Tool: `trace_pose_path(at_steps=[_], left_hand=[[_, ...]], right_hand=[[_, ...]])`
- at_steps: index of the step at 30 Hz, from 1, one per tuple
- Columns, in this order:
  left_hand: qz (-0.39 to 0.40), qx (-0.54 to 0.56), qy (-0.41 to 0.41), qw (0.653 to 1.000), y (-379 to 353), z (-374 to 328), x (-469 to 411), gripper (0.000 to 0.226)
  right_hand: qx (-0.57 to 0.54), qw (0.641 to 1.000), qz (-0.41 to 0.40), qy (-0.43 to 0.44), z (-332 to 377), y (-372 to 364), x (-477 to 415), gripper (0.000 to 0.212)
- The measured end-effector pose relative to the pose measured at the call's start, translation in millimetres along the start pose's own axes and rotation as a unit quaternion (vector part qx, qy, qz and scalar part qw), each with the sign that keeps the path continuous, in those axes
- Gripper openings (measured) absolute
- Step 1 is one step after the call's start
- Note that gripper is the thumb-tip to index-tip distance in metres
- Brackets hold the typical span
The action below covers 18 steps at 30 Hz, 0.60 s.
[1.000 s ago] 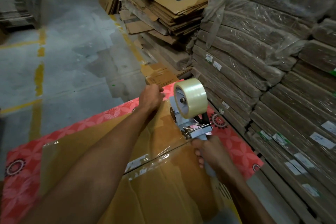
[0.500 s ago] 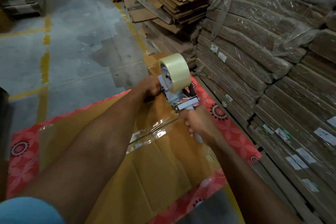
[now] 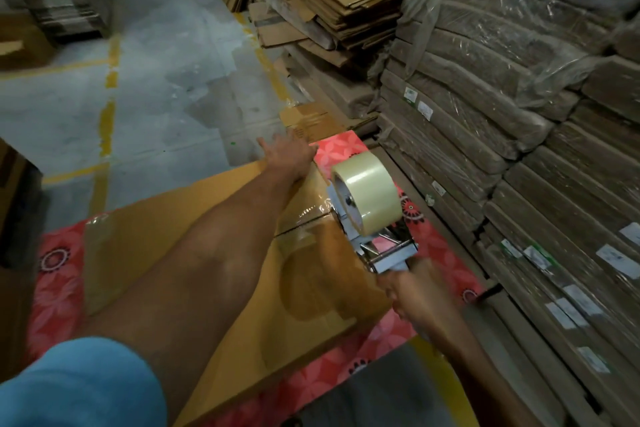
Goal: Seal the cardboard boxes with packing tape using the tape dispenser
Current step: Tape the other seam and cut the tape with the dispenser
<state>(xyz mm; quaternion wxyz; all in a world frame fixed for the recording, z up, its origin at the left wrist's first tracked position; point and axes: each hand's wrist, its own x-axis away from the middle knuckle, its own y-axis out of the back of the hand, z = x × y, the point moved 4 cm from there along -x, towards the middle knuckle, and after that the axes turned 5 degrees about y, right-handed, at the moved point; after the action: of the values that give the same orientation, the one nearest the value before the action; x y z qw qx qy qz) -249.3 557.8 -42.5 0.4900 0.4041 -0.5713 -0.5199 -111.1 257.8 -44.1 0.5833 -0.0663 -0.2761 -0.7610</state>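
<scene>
A flattened brown cardboard box (image 3: 180, 236) lies on a red flowered mat (image 3: 55, 288), with clear tape shining along its seam near the far end. My left hand (image 3: 291, 152) reaches over the box's far edge with the thumb and fingers spread; its fingertips are hidden behind the edge. My right hand (image 3: 412, 288) grips the handle of the metal tape dispenser (image 3: 377, 239), which carries a roll of clear tape (image 3: 367, 194) and sits at the box's right edge. The right hand is blurred.
Tall stacks of plastic-wrapped flat cardboard (image 3: 519, 135) rise close on the right. A pile of loose flattened boxes (image 3: 346, 0) stands behind the mat. Grey concrete floor (image 3: 156, 80) with yellow lines stretches to the left. A blue sleeve (image 3: 76, 388) fills the lower left.
The dispenser has pulled back toward me along the box's right side. My left hand, earlier curled at the far edge beside the dispenser, has spread its fingers over that edge.
</scene>
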Motion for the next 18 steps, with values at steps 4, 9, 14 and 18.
trace_pose_path(at_steps=[4, 9, 14, 18], left_hand=[[-0.058, 0.158, 0.008, 0.986, -14.4, -25.5, 43.8, 0.073], [-0.023, 0.068, -0.039, 0.997, -33.9, -26.8, 58.6, 0.097], [-0.026, 0.063, -0.027, 0.997, -28.0, -18.2, 37.5, 0.090], [-0.051, 0.073, -0.026, 0.996, -28.2, -15.9, 33.0, 0.079]], right_hand=[[-0.054, 0.998, -0.007, -0.018, 4.8, -0.2, 3.2, 0.017], [-0.040, 0.999, -0.003, 0.018, 15.4, -3.0, -0.3, 0.010], [-0.029, 0.999, -0.018, 0.016, 25.4, -3.8, -24.5, 0.007], [-0.006, 1.000, -0.009, 0.028, 23.4, 6.8, -28.4, 0.013]])
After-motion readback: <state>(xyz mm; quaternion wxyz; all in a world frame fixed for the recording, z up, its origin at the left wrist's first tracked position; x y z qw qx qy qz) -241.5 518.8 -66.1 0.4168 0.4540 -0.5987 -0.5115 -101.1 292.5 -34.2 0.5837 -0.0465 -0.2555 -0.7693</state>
